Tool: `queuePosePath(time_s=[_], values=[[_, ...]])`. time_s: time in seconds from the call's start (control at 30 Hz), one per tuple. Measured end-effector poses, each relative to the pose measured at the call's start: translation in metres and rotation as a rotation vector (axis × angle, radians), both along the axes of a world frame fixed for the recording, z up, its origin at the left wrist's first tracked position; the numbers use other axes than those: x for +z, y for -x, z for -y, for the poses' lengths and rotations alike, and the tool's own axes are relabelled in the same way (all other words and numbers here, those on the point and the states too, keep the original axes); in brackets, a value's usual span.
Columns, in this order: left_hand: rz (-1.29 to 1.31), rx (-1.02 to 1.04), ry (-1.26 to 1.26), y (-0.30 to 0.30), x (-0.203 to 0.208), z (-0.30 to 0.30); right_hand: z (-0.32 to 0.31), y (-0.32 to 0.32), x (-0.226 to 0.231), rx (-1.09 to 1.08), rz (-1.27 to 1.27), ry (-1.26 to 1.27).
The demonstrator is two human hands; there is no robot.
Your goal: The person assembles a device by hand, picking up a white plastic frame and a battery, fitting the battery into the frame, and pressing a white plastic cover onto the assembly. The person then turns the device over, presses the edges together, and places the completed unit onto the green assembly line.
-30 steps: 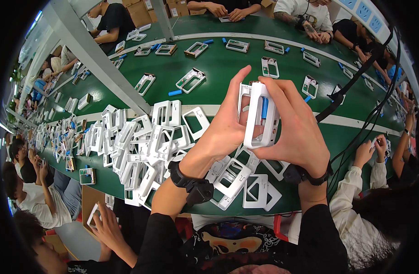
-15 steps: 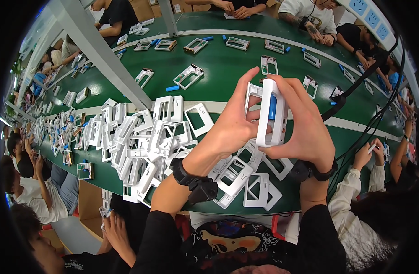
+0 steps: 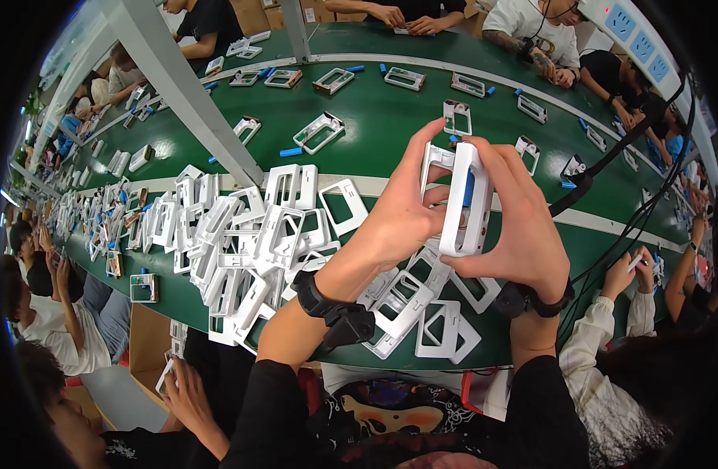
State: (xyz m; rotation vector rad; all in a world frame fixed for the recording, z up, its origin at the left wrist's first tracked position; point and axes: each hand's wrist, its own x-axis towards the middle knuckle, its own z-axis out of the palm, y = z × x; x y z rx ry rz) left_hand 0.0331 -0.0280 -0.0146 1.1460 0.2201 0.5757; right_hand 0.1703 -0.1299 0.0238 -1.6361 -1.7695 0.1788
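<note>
Raised over the near side of the table, a white rectangular frame-shaped casing (image 3: 455,219) stands on edge between my hands. Inside it a blue cylinder (image 3: 468,190) shows through the gap. My right hand (image 3: 527,223) grips the casing from the right, fingers over the top and thumb under the bottom end. My left hand (image 3: 406,207) is closed on its left side, thumb up along a white edge (image 3: 435,160); its other fingers are partly hidden. Whether that edge belongs to a separate half cannot be told. Below lie loose white frames (image 3: 406,301).
A large heap of white frames (image 3: 277,234) fills the table left of my hands. Casings with blue cylinders (image 3: 320,133) line the green surface (image 3: 390,117) beyond. A grey post (image 3: 187,102) rises at left; black cables (image 3: 648,180) hang at right. Co-workers sit around.
The casing has turned slightly in my hands, so less of the blue cylinder shows. Both hands keep their hold. A co-worker's hand at lower left has shifted and now holds a white piece.
</note>
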Motion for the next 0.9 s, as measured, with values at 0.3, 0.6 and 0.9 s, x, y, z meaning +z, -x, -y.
queuePosePath(time_s=[0.3,0.6,0.9], values=[[-0.061,0.087,0.007,-0.0039,-0.004,0.0015,-0.0003,0.0004,-0.0014,0.011,0.044,-0.019],[-0.087,0.134,-0.06,-0.007,-0.0026,0.0067,0.0023,-0.0001,0.0032,-0.023,0.048,0.016],[-0.069,0.123,-0.13,-0.0046,-0.0013,0.004,0.0019,0.0034,-0.0001,-0.033,0.065,-0.066]])
